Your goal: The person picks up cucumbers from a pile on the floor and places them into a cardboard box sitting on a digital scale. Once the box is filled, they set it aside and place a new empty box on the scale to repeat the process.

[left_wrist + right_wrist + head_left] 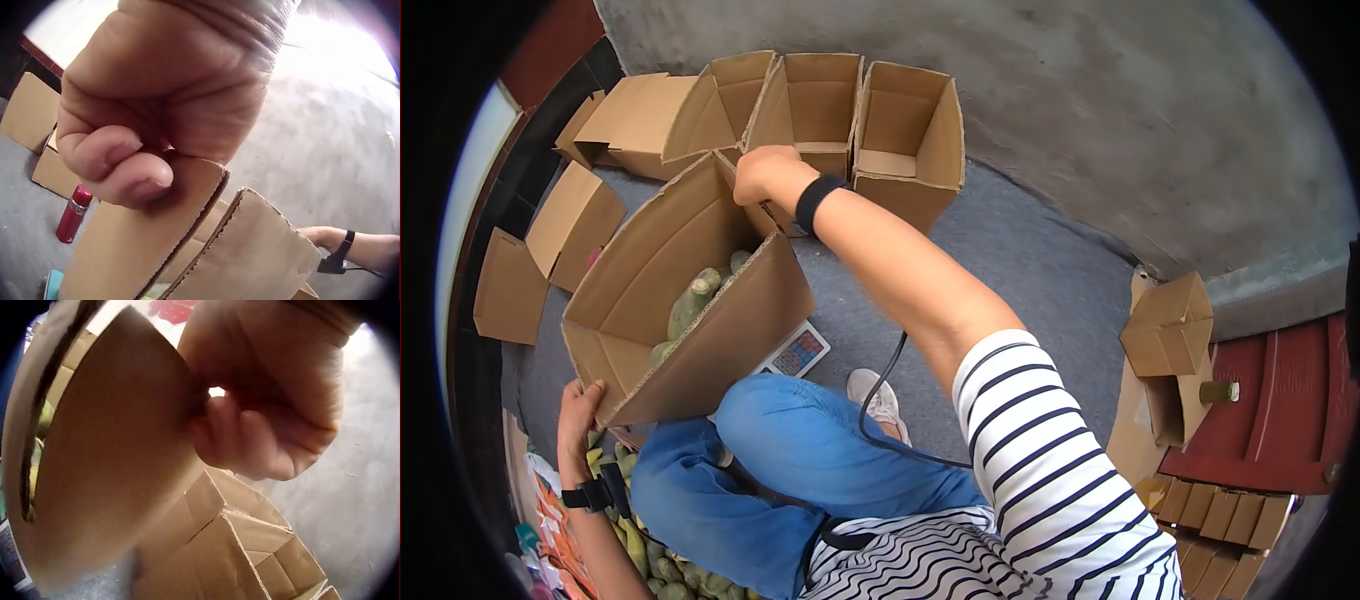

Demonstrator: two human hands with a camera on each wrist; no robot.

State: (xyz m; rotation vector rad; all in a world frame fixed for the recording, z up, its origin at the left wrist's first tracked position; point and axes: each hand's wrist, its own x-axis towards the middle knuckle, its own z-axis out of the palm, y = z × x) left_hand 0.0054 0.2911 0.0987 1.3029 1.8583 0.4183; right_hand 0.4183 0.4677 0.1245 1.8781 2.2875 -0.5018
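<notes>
An open cardboard box (pixel 730 335) is tilted in front of my knees, with several long green vegetables (pixel 692 302) lying inside. My left hand (pixel 580 412) grips its near left corner, the thumb over the rim. In the left wrist view, the curled fingers (pixel 134 169) press against the cardboard wall. At the far upper corner, my right hand (pixel 766 175) holds the box's edge. The right wrist view shows these fingers (pixel 244 440) curled at the cardboard panel (pixel 119 437). Part of the box's load is hidden behind its wall.
Open cardboard boxes (pixel 908 185) stand in a row along the wall. A scale with a keypad (pixel 800 350) sits on the floor beside the held box. Left of it are a red bottle (pixel 74 215) and more boxes (pixel 572 222). Green vegetables (pixel 690 578) lie beside my legs.
</notes>
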